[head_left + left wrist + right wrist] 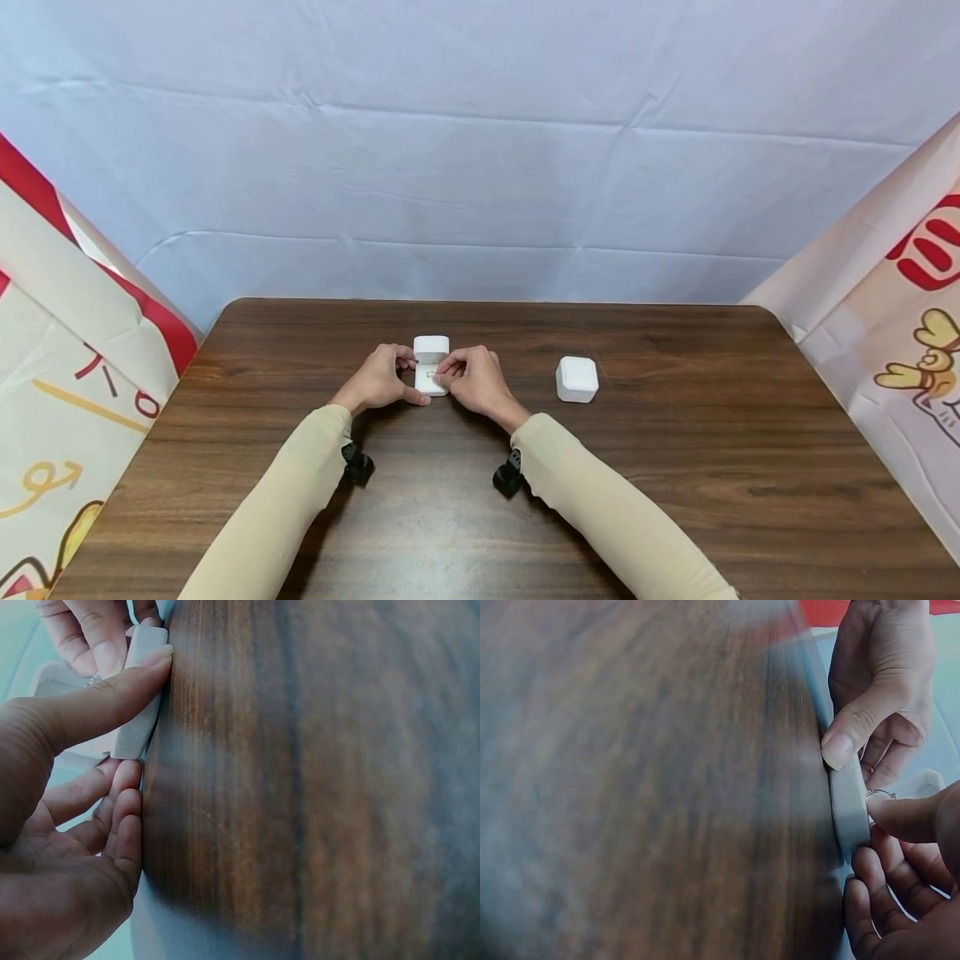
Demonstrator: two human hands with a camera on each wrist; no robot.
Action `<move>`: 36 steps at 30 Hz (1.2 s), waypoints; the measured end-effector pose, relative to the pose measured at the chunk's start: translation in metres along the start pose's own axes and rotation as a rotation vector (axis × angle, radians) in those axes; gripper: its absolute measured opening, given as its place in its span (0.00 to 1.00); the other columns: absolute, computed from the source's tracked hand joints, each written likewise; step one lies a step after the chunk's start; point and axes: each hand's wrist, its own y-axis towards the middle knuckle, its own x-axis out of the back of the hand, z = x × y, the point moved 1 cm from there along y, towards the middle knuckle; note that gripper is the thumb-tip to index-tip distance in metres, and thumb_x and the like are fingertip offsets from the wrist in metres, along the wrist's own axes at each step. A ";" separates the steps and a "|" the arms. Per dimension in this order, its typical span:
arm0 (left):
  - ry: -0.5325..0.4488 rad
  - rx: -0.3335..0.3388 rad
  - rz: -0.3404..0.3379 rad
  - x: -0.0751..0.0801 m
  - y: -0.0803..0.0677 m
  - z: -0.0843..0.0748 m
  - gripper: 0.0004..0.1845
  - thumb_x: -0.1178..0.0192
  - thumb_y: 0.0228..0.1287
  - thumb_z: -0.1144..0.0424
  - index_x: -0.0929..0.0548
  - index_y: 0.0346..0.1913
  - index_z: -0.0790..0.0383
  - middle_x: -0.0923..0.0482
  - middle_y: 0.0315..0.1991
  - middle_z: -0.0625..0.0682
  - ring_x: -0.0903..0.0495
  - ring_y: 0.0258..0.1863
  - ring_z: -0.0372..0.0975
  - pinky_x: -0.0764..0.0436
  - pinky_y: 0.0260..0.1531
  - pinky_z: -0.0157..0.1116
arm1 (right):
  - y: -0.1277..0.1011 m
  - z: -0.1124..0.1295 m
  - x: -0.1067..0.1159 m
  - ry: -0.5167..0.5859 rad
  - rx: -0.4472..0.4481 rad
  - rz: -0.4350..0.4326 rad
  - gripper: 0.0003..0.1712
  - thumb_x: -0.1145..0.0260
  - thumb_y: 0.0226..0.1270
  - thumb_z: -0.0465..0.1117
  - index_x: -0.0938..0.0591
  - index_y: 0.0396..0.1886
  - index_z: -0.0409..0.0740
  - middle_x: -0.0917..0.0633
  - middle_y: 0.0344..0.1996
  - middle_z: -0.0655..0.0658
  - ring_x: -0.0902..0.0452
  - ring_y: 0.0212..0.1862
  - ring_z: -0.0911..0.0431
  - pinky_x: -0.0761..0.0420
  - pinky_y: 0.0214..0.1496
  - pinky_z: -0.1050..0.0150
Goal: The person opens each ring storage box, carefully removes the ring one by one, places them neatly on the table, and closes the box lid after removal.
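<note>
No readable text. Past the left edge of the worktop (750, 433), a cloth (60, 350) bears a looped arrow (37, 489) and illegible strokes (92, 365); past the right, cut-off red shapes (926, 273).

the table (750, 433) in front of me is dark brown wood, grain running side to side, far corners rounded, a pale sheen toward the near side. on it sit 1 open white box (431, 355), lid raised, and, well apart to the right, 1 closed white box (577, 379).

Open white box (431, 353), lid upright, on wooden table (697, 467), slim ring (431, 374) at its base.
</note>
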 end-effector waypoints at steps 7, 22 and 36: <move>-0.005 0.019 0.010 0.001 0.000 0.001 0.35 0.17 0.46 0.65 0.22 0.56 0.74 0.21 0.48 0.60 0.24 0.50 0.51 0.25 0.54 0.48 | 0.000 -0.001 0.000 -0.023 0.001 -0.003 0.04 0.24 0.62 0.35 0.11 0.28 0.45 0.14 0.23 0.53 0.21 0.25 0.62 0.21 0.31 0.68; -0.006 0.018 0.016 0.001 0.001 0.001 0.33 0.17 0.46 0.65 0.21 0.55 0.73 0.22 0.48 0.59 0.24 0.49 0.50 0.25 0.54 0.48 | -0.003 0.001 0.003 -0.030 0.030 -0.019 0.03 0.24 0.62 0.35 0.10 0.29 0.44 0.14 0.23 0.53 0.21 0.24 0.63 0.22 0.29 0.68; -0.001 0.015 0.007 0.001 0.000 0.000 0.32 0.17 0.45 0.66 0.21 0.53 0.72 0.21 0.46 0.59 0.24 0.48 0.50 0.25 0.53 0.47 | -0.007 0.003 0.014 -0.025 0.016 -0.003 0.04 0.24 0.62 0.35 0.10 0.27 0.45 0.13 0.23 0.53 0.19 0.26 0.61 0.20 0.32 0.66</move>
